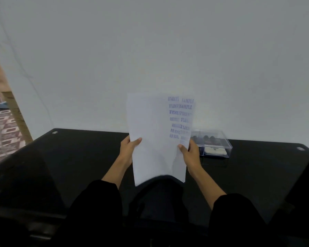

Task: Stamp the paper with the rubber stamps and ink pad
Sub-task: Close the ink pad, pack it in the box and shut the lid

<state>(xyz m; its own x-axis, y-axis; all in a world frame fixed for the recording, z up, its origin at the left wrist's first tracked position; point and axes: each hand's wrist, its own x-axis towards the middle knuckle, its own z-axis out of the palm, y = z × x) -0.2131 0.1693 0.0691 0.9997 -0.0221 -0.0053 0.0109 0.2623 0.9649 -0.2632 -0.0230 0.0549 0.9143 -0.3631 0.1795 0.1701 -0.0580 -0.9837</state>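
- Head view: left hand pinches the left edge of the paper, thumb on the near face, fingers behind the sheet. Right hand pinches the right edge the same way.
- Paper is held upright between the two hands, lifted off the black table. Its lower part bows toward the person.
- Handling (a judgement): a single sheet, light and limp. It would droop if held by one corner, so a pinch on each side edge suits it. It creases easily.
- Blue imprints run in a column down the right side. The right thumb sits just beside the lowest ones, so ink could smear there if it is wet.
- Imprints are blurred. "SAMPLE" and "AIR MAIL" are readable; others overlap or look reversed.
- Clear box stands on the table just beyond the right hand. Dark round tops inside are probably the rubber stamps; the pale flat case at the front is probably the ink pad.
- Hidden: the fingers behind the sheet, the box's left end, and the paper's bottom edge behind dark clothing. Whether the box is lidded I cannot tell.
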